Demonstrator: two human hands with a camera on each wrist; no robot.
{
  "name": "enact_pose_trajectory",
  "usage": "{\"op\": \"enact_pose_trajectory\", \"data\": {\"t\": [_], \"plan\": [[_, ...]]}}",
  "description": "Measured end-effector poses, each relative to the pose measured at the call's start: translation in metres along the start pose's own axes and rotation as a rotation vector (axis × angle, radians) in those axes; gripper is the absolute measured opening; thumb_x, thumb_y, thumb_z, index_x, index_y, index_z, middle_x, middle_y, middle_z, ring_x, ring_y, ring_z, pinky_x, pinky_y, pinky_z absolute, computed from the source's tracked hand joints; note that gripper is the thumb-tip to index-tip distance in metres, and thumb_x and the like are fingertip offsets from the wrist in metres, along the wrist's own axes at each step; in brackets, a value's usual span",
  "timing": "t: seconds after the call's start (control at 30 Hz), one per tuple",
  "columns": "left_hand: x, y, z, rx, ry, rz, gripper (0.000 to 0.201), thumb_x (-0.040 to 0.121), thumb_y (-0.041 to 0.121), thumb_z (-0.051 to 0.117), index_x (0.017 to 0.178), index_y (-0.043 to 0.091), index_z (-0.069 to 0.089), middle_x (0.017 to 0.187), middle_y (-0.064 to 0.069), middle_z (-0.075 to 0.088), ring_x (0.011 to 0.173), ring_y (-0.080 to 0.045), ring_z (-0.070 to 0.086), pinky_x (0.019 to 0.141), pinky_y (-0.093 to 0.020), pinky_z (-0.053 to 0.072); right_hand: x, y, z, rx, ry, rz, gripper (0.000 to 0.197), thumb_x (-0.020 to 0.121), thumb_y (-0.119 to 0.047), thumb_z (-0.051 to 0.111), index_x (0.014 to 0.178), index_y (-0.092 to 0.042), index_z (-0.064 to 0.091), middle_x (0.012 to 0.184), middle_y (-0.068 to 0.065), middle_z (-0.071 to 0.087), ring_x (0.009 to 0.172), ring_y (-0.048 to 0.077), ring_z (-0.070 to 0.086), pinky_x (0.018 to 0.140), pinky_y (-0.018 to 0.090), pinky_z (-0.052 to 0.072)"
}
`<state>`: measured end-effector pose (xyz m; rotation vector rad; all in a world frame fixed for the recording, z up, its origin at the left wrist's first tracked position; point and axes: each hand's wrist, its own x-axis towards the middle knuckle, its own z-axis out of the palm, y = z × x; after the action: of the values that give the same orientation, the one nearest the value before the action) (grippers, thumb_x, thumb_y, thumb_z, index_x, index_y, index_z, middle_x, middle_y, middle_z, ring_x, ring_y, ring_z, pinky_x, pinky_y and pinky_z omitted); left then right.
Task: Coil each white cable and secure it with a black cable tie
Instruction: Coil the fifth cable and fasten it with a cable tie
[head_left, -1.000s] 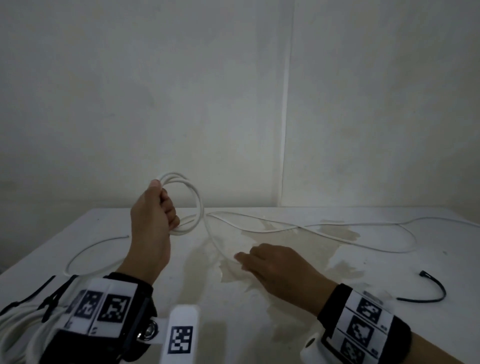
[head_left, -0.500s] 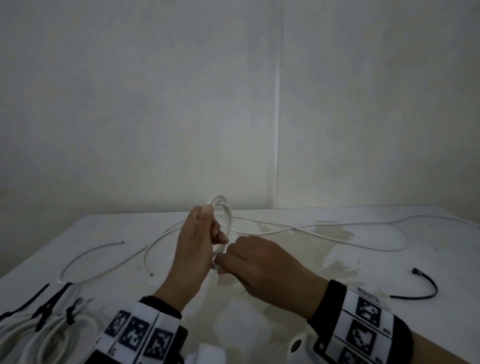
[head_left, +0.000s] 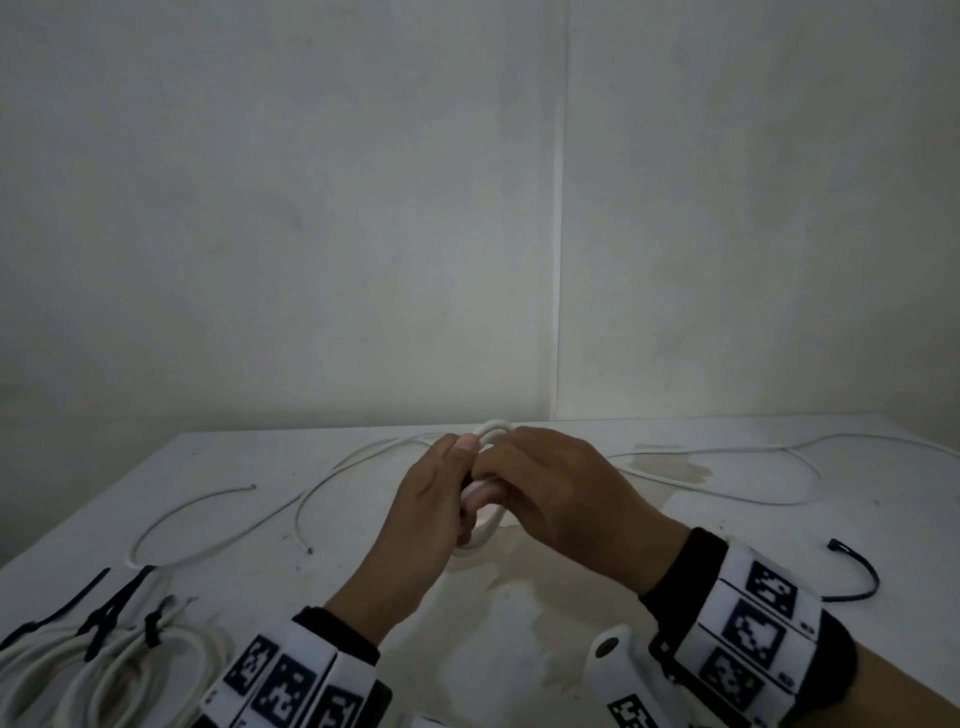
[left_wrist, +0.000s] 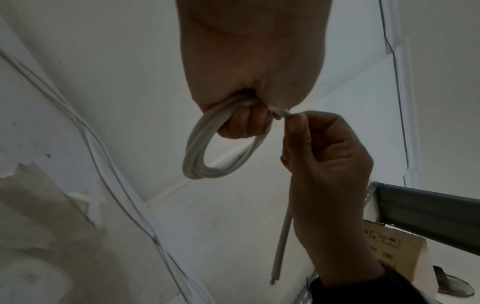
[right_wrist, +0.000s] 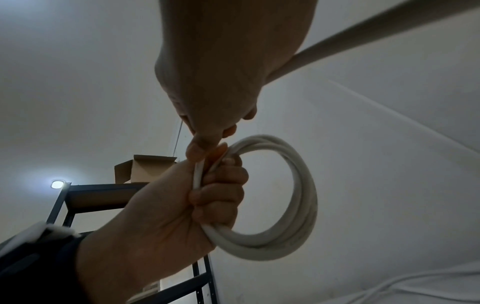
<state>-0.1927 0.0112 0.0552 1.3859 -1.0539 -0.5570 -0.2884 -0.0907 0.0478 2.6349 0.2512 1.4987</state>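
Observation:
My left hand (head_left: 431, 493) grips a small coil of white cable (head_left: 485, 522) above the middle of the table, fingers curled through the loops (left_wrist: 205, 148). My right hand (head_left: 550, 483) meets it from the right and pinches a strand of the same cable (left_wrist: 281, 236) against the coil beside the left fist. In the right wrist view the coil (right_wrist: 298, 195) hangs from the left hand (right_wrist: 207, 205), and the cable's tail (right_wrist: 363, 43) runs back past my right palm. A loose black cable tie (head_left: 857, 577) lies at the right.
Several tied coils of white cable (head_left: 78, 670) with black ties (head_left: 111, 608) lie at the near left. A loose white cable (head_left: 208, 519) curves across the left of the white table (head_left: 571, 623); more cable (head_left: 753, 499) trails right. Walls stand close behind.
My left hand carried the coil from the left to the middle of the table. My right hand left the tabletop, took a strand and brought it up against the coil.

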Motion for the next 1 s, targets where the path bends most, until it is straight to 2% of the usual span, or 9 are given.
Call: {"op": "enact_pose_trajectory", "data": {"t": [0.2,0.37,0.5,0.57,0.67,0.77,0.87,0.93,1.0], "plan": [[-0.004,0.001,-0.004,-0.008,-0.09,-0.087,0.036,0.098,0.025,0.034,0.064,0.013,0.036,0.045,0.008,0.032,0.039,-0.006,0.023,0.039,-0.017,0.022,0.001,0.014,-0.012,0.015,-0.015,0.099,0.041,0.097,-0.036,0.036,0.082,-0.008,0.061,0.069,0.004,0.062,0.059,0.016,0.052,0.052,0.027,0.044],[-0.005,0.005,-0.006,-0.084,-0.121,-0.196,0.037,0.097,0.026,0.032,0.062,0.013,0.036,0.043,0.007,0.027,0.036,-0.007,0.02,0.036,-0.017,0.02,-0.003,0.024,-0.015,0.046,-0.019,0.266,0.051,0.096,-0.043,0.03,0.081,-0.007,0.062,0.072,0.004,0.063,0.06,0.017,0.054,0.054,0.029,0.043],[-0.006,0.007,-0.006,-0.136,-0.117,-0.239,0.04,0.096,0.031,0.033,0.06,0.014,0.037,0.042,0.006,0.025,0.036,-0.007,0.018,0.037,-0.016,0.017,-0.007,0.032,-0.015,0.09,-0.028,0.39,0.051,0.094,-0.048,0.03,0.082,-0.008,0.06,0.072,0.005,0.062,0.059,0.018,0.052,0.055,0.031,0.041],[-0.006,0.009,-0.004,-0.171,-0.1,-0.22,0.042,0.095,0.035,0.037,0.057,0.016,0.037,0.044,0.006,0.025,0.036,-0.007,0.017,0.037,-0.014,0.017,-0.009,0.028,-0.012,0.163,-0.044,0.455,0.048,0.093,-0.047,0.035,0.081,-0.007,0.059,0.068,0.006,0.059,0.058,0.016,0.047,0.053,0.028,0.039],[-0.006,0.011,-0.002,-0.213,-0.066,-0.163,0.043,0.094,0.026,0.044,0.054,0.017,0.031,0.043,0.007,0.024,0.036,-0.006,0.016,0.035,-0.013,0.017,-0.009,0.016,-0.01,0.307,-0.068,0.593,0.033,0.092,-0.04,0.036,0.077,-0.016,0.052,0.062,0.004,0.052,0.055,0.012,0.043,0.051,0.019,0.033],[-0.006,0.009,0.0,-0.275,-0.026,-0.153,0.043,0.093,0.025,0.044,0.053,0.018,0.03,0.042,0.007,0.023,0.035,-0.006,0.015,0.034,-0.013,0.018,-0.008,0.006,-0.012,0.471,-0.033,0.729,0.033,0.094,-0.037,0.033,0.07,-0.02,0.048,0.061,-0.003,0.047,0.056,0.006,0.041,0.054,0.016,0.032],[-0.004,0.007,0.001,-0.327,0.038,-0.143,0.042,0.094,0.026,0.043,0.055,0.018,0.029,0.041,0.008,0.022,0.034,-0.005,0.016,0.035,-0.011,0.016,-0.003,-0.002,-0.014,0.543,-0.043,0.731,0.036,0.093,-0.047,0.04,0.068,-0.023,0.048,0.057,-0.011,0.042,0.054,0.001,0.04,0.053,0.012,0.031],[-0.002,0.007,0.001,-0.342,0.064,-0.128,0.042,0.094,0.026,0.042,0.054,0.018,0.029,0.041,0.008,0.022,0.033,-0.005,0.016,0.035,-0.012,0.016,0.002,-0.005,-0.017,0.514,-0.097,0.754,0.026,0.09,-0.041,0.05,0.074,-0.021,0.054,0.058,-0.011,0.047,0.052,0.001,0.043,0.051,0.011,0.032],[-0.002,0.006,0.001,-0.34,0.088,-0.116,0.043,0.094,0.027,0.042,0.054,0.018,0.03,0.041,0.008,0.022,0.034,-0.005,0.016,0.034,-0.013,0.016,0.006,-0.007,-0.019,0.505,-0.13,0.775,0.017,0.088,-0.036,0.051,0.076,-0.024,0.055,0.059,-0.009,0.054,0.051,0.001,0.048,0.051,0.01,0.035]]}}
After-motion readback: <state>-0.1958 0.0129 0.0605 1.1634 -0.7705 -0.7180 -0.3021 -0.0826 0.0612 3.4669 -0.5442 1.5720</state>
